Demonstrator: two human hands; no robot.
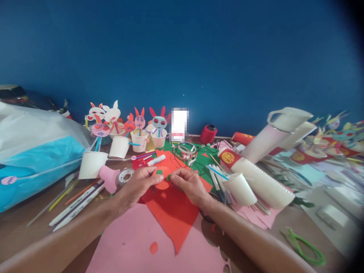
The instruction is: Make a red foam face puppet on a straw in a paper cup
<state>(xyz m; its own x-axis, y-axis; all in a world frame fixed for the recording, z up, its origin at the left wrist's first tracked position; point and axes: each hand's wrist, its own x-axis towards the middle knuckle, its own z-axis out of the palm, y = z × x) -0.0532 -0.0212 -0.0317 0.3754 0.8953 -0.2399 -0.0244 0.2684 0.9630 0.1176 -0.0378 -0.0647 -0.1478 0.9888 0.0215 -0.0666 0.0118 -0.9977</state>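
Observation:
My left hand (142, 182) is closed on the left edge of a round orange paper disc (162, 184), its thumb lying on the front. A small green paper piece (159, 172) sits on the disc's upper left, by that thumb. At the disc's right edge, my right hand (190, 184) pinches another small green piece (168, 177), partly hidden by the fingers. Beneath both hands lies a red-orange paper sheet (176, 220), pointed toward me, over a pink sheet (125, 242). A glue stick (156, 160) rests just beyond the left hand.
Paper animal faces on sticks stand in white cups (93, 165) at the back left. A tape roll (125, 176) and markers (78, 208) lie left. Stacked paper cups (264, 182), a pitcher (267, 142) and green scissors (308, 248) are right. A blue wall (182, 57) rises behind.

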